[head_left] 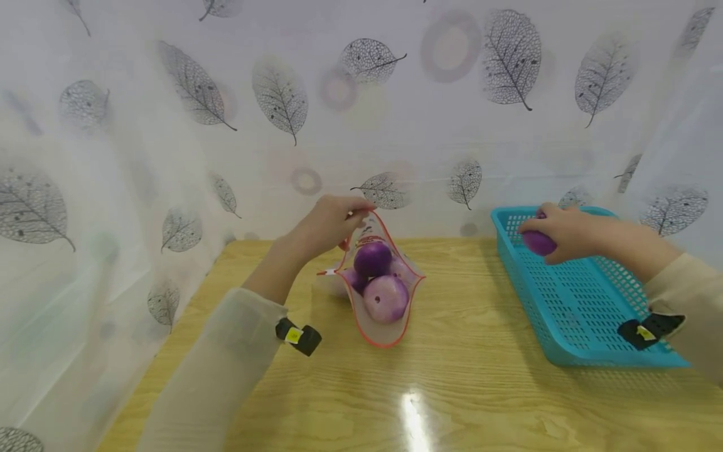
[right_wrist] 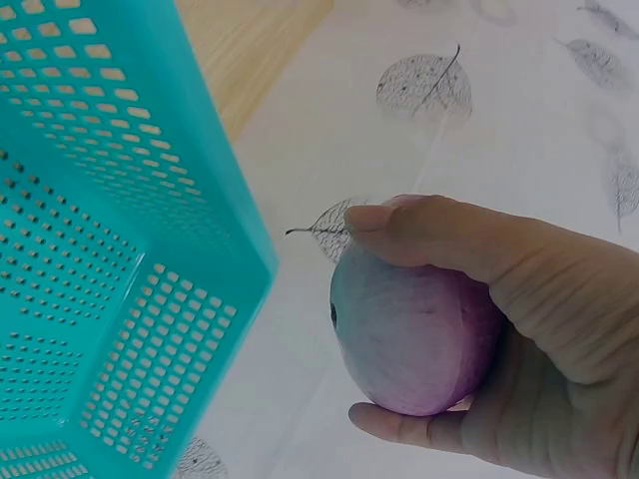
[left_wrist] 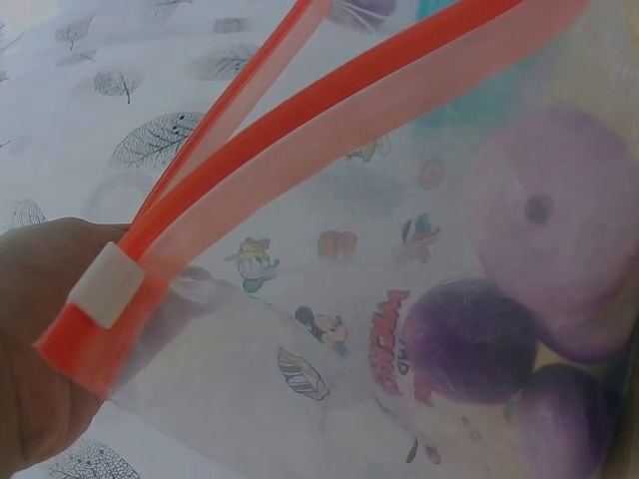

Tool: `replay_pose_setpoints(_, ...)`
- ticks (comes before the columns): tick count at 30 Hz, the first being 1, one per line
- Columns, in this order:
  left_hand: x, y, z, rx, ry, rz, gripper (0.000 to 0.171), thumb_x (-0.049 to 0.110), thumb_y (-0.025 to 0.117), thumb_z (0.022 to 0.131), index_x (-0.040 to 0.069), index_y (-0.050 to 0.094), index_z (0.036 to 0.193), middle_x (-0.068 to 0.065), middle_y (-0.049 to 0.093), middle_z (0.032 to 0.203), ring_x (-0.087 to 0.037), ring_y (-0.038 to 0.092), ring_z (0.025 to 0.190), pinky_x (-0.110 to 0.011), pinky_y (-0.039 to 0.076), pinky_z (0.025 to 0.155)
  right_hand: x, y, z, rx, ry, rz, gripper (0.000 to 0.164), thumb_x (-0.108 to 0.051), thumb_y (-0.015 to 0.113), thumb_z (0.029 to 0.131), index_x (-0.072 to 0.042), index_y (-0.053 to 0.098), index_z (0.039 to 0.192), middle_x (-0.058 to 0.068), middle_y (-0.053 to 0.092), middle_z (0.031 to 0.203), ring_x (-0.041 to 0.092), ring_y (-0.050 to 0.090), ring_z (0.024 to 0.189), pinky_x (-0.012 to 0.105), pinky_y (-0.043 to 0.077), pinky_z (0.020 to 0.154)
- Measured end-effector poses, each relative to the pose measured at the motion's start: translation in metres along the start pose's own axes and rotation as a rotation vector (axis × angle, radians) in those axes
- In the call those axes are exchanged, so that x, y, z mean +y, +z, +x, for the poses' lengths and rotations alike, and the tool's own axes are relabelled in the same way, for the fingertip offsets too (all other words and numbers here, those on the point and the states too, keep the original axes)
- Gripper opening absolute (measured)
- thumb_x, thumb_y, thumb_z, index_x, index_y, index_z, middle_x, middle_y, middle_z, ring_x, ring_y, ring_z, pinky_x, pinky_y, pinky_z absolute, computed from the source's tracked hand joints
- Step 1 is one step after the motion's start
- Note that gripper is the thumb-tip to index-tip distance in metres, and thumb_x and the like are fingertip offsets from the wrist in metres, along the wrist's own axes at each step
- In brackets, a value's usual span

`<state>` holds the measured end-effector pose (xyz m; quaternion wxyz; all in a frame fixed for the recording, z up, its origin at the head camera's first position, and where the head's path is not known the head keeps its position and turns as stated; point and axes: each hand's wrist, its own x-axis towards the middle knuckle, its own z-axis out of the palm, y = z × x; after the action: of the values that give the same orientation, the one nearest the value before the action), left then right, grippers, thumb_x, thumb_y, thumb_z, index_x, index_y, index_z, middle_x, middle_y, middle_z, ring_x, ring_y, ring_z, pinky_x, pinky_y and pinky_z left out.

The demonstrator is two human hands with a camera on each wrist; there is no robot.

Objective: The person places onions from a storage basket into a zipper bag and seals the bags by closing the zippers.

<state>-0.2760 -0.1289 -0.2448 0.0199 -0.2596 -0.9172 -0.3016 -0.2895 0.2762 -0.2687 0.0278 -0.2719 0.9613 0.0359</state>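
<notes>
A clear zip bag (head_left: 371, 333) with a red zip edge stands on the table, mouth spread wide. At the upper left of its mouth, my left hand (head_left: 330, 221) pinches the red edge; a white slider (left_wrist: 108, 284) sits at the bag's corner beside that hand. Inside are several round purple, onion-like vegetables; a pale one (head_left: 386, 299) with a dark spot lies in front of a dark purple one (head_left: 373, 259). My right hand (head_left: 570, 231) grips another round purple vegetable (right_wrist: 414, 324) between thumb and fingers, over the far end of the blue basket (head_left: 576, 301).
The blue perforated plastic basket stands on the right side of the wooden table (head_left: 457, 376). Behind the table hangs a pale sheet (head_left: 395, 113) printed with grey leaves. Cartoon figures are printed on the bag's side.
</notes>
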Motion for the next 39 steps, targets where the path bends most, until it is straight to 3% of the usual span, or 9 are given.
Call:
replay_pose_setpoints(10, 0.002, 0.000, 0.000, 0.000, 0.008, 0.001, 0.030, 0.013, 0.049, 0.099, 0.010, 0.061, 0.126, -0.014, 0.070, 0.106, -0.014, 0.060, 0.049, -0.026, 0.047, 0.045, -0.033, -0.010, 0.001, 0.049, -0.076, -0.071, 0.058, -0.014, 0.081, 0.069, -0.018, 0.059, 0.123, 0.029, 0.045, 0.121, 0.056, 0.047, 0.101, 0.053, 0.055, 0.063)
replay_pose_setpoints(23, 0.002, 0.000, 0.000, -0.008, 0.018, 0.000, 0.030, 0.012, 0.048, 0.099, 0.010, 0.061, 0.126, -0.012, 0.070, 0.104, -0.014, 0.060, 0.047, -0.026, 0.047, 0.045, -0.072, -0.017, 0.000, 0.121, -0.204, -0.134, 0.059, -0.016, 0.083, 0.069, -0.020, 0.059, 0.123, 0.023, 0.047, 0.124, 0.048, 0.050, 0.103, 0.052, 0.055, 0.068)
replay_pose_setpoints(32, 0.005, 0.001, 0.000, -0.007, 0.030, 0.008, 0.029, 0.012, 0.048, 0.099, 0.010, 0.062, 0.125, -0.013, 0.071, 0.102, -0.014, 0.060, 0.047, -0.025, 0.045, 0.044, -0.093, -0.023, -0.003, 0.229, -0.333, -0.168, 0.059, -0.019, 0.084, 0.069, -0.021, 0.060, 0.123, 0.020, 0.046, 0.125, 0.046, 0.052, 0.105, 0.052, 0.056, 0.071)
replay_pose_setpoints(39, 0.007, 0.001, 0.002, -0.012, 0.031, 0.015, 0.029, 0.012, 0.049, 0.099, 0.010, 0.061, 0.126, -0.013, 0.070, 0.104, -0.014, 0.064, 0.053, -0.027, 0.048, 0.045, -0.108, -0.037, -0.005, 0.251, -0.340, -0.152, 0.063, -0.020, 0.084, 0.070, -0.022, 0.058, 0.127, 0.020, 0.044, 0.130, 0.046, 0.050, 0.110, 0.052, 0.056, 0.073)
